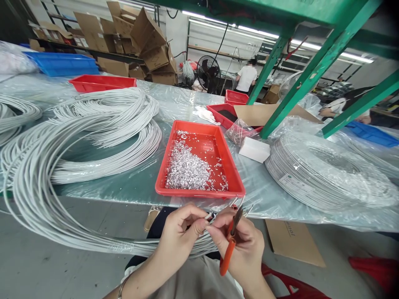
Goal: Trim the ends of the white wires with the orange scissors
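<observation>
A: What has the left grip [183, 228] got?

B: A cable end [209, 216], pinched between thumb and forefinger, just off the bench [137, 182] at its near edge. The fingers are drawn in tight, no gap to spare.

A: And the right grip [241, 236]?

B: Doing double duty. Thumb and forefinger meet the left fingertips at that same end, while the orange-handled cutters [227, 256] lie across the hand, clasped with the blades pointing up and away. Whether the blades are parted, I can't tell.

A: Why carry the tool like that?

B: My guess is that it frees the fingertips for fine work without setting the cutters down.

A: The cable bundle [124, 246] hangs oddly, though.

B: It loops over the near edge toward the left corner, then runs across the lap beneath the hands. I'd say that brings the ends within reach while the bench bears most of the weight.

A: And the red tray [199, 193]?

B: Right against the near edge, around the middle, with silvery scraps [187, 170] heaped toward its left side. Probably set there because it's straight ahead of the hands. The wrapped coil [311, 174] sits apart, toward the right end.
</observation>
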`<action>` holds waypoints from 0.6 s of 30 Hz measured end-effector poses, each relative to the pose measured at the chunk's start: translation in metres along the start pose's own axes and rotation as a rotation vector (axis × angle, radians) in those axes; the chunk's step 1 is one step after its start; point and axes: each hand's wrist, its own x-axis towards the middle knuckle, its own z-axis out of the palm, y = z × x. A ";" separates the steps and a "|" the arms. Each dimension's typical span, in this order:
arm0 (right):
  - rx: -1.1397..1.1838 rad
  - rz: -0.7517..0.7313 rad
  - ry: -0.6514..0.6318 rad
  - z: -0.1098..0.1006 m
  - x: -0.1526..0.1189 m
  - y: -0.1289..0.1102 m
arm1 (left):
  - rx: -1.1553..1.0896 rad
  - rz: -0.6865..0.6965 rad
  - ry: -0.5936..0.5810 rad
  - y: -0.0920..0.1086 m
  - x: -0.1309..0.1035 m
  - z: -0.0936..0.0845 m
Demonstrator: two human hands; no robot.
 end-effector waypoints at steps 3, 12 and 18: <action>0.091 0.092 0.066 -0.001 0.002 0.003 | -0.098 -0.070 -0.050 -0.001 0.001 -0.001; 0.425 0.362 -0.127 -0.005 0.009 0.000 | -0.410 -0.272 -0.267 -0.010 -0.001 -0.004; 0.268 0.249 -0.136 -0.010 0.010 -0.002 | -0.358 -0.280 -0.310 -0.007 0.001 -0.005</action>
